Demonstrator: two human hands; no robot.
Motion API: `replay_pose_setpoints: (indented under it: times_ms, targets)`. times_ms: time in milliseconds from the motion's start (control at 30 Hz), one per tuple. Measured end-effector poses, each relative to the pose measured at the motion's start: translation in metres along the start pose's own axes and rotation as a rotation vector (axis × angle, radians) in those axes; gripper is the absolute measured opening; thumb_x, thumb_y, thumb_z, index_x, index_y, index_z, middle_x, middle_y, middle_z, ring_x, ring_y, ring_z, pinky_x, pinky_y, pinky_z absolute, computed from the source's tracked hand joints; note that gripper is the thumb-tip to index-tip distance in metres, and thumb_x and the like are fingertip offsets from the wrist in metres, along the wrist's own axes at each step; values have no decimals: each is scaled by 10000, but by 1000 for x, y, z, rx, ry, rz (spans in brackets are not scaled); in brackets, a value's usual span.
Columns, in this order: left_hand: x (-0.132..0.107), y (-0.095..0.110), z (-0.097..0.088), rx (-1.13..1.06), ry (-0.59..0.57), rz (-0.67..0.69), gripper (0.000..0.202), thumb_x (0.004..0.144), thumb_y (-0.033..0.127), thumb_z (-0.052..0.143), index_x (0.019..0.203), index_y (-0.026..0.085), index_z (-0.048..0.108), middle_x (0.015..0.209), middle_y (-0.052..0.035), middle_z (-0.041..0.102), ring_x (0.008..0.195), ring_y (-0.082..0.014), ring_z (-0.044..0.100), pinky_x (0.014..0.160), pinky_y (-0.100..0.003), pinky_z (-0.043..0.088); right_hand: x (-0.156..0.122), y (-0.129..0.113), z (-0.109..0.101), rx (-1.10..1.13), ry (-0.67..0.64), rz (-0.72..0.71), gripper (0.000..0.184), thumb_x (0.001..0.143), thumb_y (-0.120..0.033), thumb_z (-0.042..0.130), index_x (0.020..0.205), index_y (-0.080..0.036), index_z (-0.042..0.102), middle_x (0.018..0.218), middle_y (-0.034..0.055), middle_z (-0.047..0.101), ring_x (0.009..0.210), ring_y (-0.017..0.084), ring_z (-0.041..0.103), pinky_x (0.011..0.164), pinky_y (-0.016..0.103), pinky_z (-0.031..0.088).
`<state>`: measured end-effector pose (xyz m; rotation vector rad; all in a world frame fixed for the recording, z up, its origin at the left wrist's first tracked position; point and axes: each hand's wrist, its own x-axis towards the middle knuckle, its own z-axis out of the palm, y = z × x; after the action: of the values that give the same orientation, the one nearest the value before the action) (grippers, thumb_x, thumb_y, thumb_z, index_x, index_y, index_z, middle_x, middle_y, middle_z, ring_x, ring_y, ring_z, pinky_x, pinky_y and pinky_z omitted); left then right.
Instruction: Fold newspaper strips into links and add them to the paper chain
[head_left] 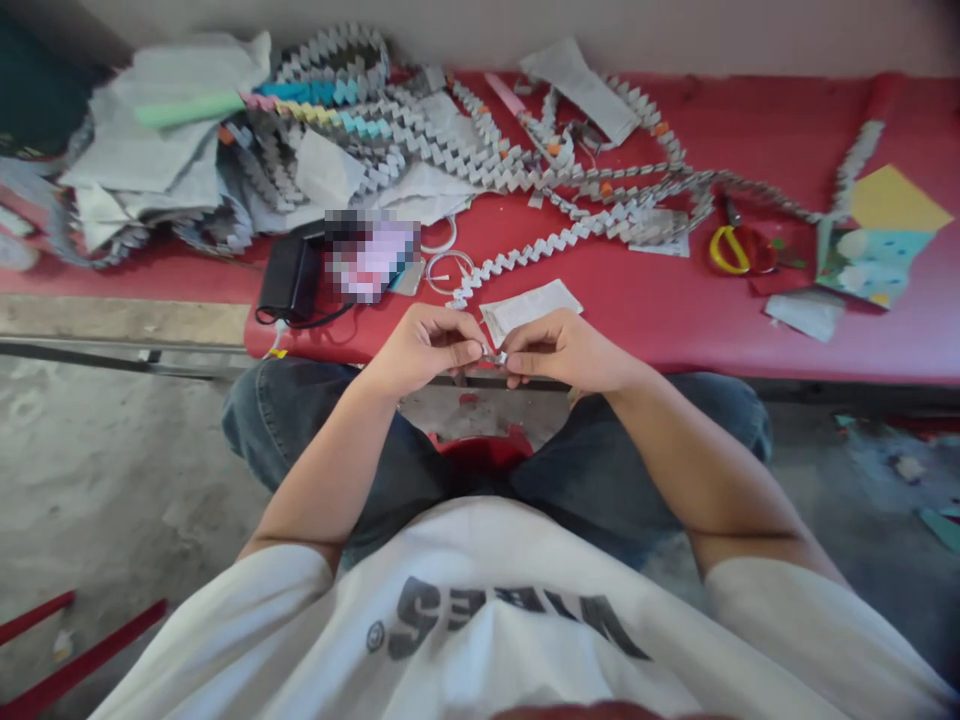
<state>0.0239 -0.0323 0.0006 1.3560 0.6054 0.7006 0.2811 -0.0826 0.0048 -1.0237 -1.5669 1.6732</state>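
My left hand (439,347) and my right hand (551,350) meet in front of me at the near edge of the red table. Each pinches a side of a small folded paper piece (493,356), mostly hidden by the fingertips. Just beyond the fingers lies a flat strip of whitish paper (531,308). A zigzag folded paper chain (525,259) runs from near my left hand back to the right, toward a tangle of similar chains. Whether the piece in my fingers joins this chain, I cannot tell.
The red table (645,310) bears a black adapter (289,275), a blurred phone (375,255) and a coiled white cable (448,270) on the left. Yellow-handled scissors (727,250) and a colourful card (874,255) lie right. Stacked paper sheets (150,140) fill the back left.
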Motion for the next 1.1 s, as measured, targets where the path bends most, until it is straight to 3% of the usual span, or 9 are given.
replay_pose_setpoints:
  times_ms: [67,133,233,300,500,700,1100]
  targets:
    - [-2,5,4,94,15,22,343,836,474,994,809,154,872,1033,-94,807,535,-53,635,476,-200,519,-3,-4,1,-37,24,3,301,918,-460,949,891,-169,877,788,68,843,701,170,759,694,277,614]
    - [-4,10,7,157,18,35,306,838,436,992,794,157,874,1119,-101,797,576,-60,673,515,-213,568,-6,-8,4,-76,76,-34,269,907,-431,947,883,-174,871,803,66,857,705,173,768,684,275,612]
    - [-8,15,9,214,11,99,245,836,385,997,787,178,875,875,-68,775,649,-118,728,585,-236,616,-11,-12,9,-154,160,-101,234,876,-392,963,876,-184,855,803,62,861,720,196,800,667,283,624]
    - [-11,17,10,272,19,144,230,835,371,1002,788,187,872,815,-68,781,686,-135,741,602,-240,609,-16,-14,12,-190,194,-154,184,869,-342,953,884,-191,849,809,58,864,734,219,830,666,295,648]
    - [-19,23,17,355,91,228,273,825,386,1016,765,190,835,844,-68,822,733,-147,769,636,-255,599,-26,-21,19,-367,271,-317,21,919,-221,853,906,-210,841,833,28,861,739,204,827,711,308,681]
    - [-24,26,23,418,142,311,215,843,323,997,809,190,833,862,-58,832,749,-144,784,657,-255,613,-32,-27,21,-556,289,-455,60,957,-180,834,910,-216,834,829,5,851,706,168,790,684,285,604]
    - [-30,29,22,528,159,276,77,868,188,912,878,184,836,922,-48,868,807,-152,824,749,-259,678,-30,-20,18,-718,358,-547,44,1008,-197,847,988,-234,857,889,9,871,739,176,787,698,306,563]
